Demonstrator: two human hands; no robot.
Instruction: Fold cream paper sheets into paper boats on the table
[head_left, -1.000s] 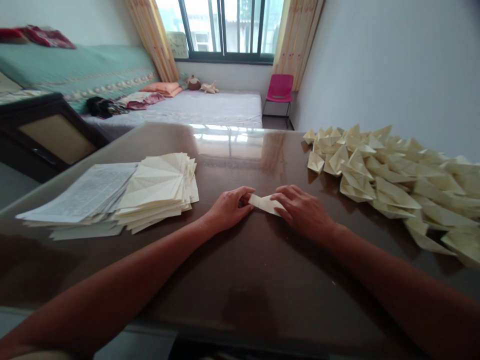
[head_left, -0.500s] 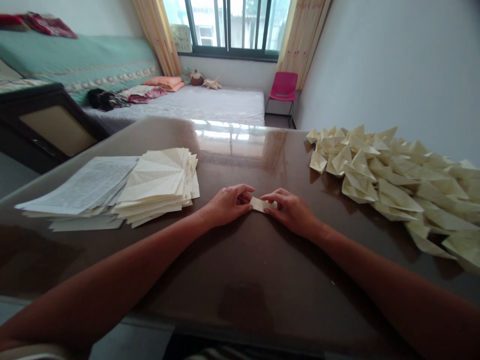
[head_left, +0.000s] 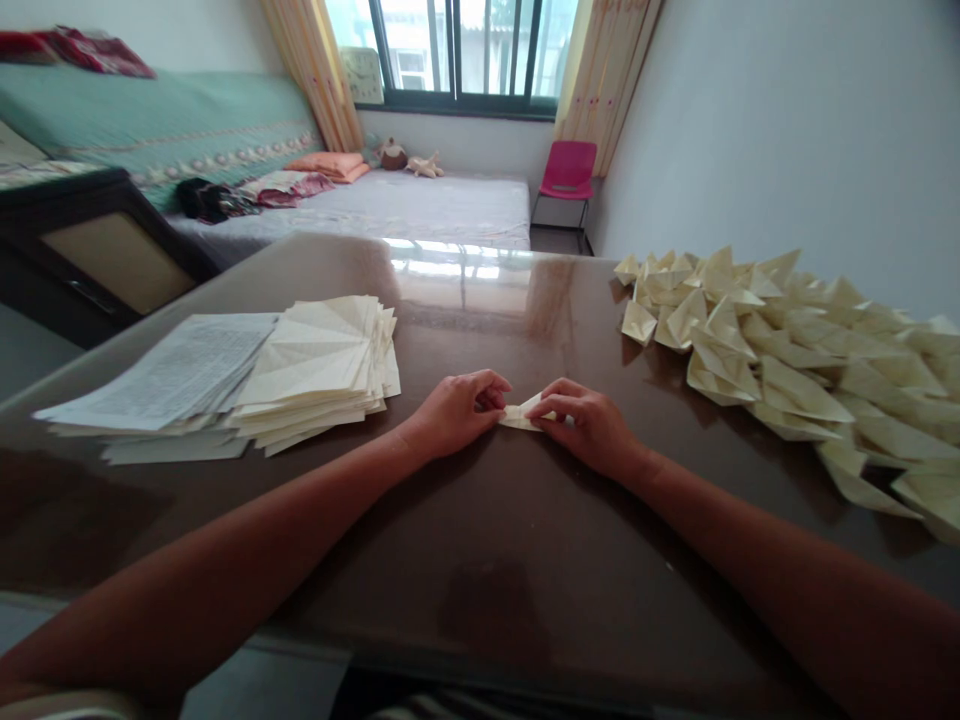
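A small folded piece of cream paper lies on the dark glossy table, between my two hands. My left hand pinches its left end with thumb and fingers. On the right end, my right hand has its thumb and fingertips closed, with a flap of the paper raised beneath the fingers. My fingers cover part of the folds.
To the left lie a stack of creased cream sheets and a pile of printed pages. Several folded paper boats are heaped along the right side. Beyond the table are a bed and a pink chair.
The paper has changed shape: it was a flat strip and now looks narrower, with a flap lifted at the right. My right hand has shifted slightly; the left has barely moved.
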